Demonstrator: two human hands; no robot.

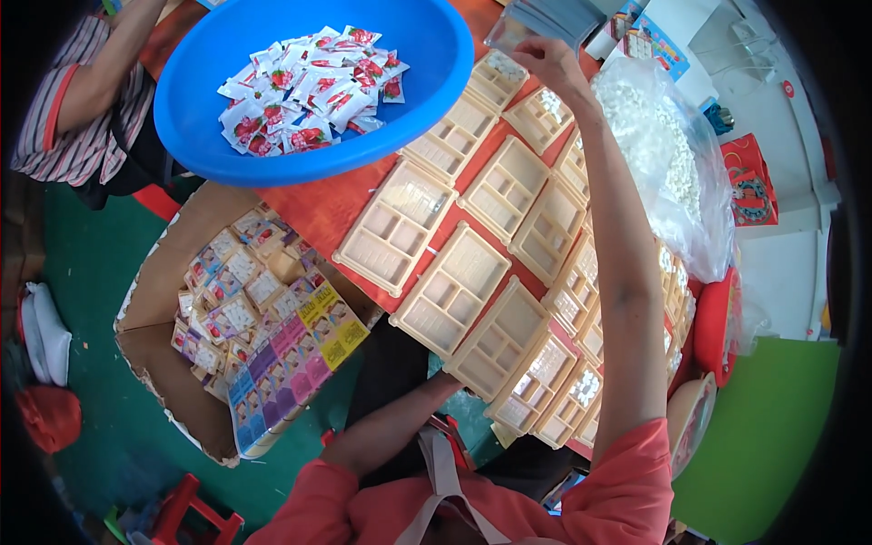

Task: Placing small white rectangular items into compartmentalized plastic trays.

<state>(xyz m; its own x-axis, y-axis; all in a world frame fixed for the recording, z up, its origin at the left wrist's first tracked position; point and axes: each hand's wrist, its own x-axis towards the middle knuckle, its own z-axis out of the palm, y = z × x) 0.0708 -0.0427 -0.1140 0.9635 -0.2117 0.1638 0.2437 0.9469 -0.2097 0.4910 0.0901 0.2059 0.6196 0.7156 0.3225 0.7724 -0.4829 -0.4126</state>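
Note:
My right arm stretches to the far side of the table, and my right hand [556,68] is there with its fingers bent together beside a clear plastic container [509,30]. Whatever lies between those fingertips is too small to make out. At the near table edge, my left hand [445,381] goes beneath a cream compartment tray [498,339], which hides its fingers. More cream trays [451,289] lie in slanting rows. Those farther left look bare in their compartments, while several at the right and far end hold white pieces [586,386].
A blue basin [313,168] of strawberry-printed sachets [318,86] stands at the far left. Below it, a cardboard box [163,300] holds filled packs. White pieces fill a clear bag [658,154] right of my forearm. A person's arm [100,68] shows at the upper left.

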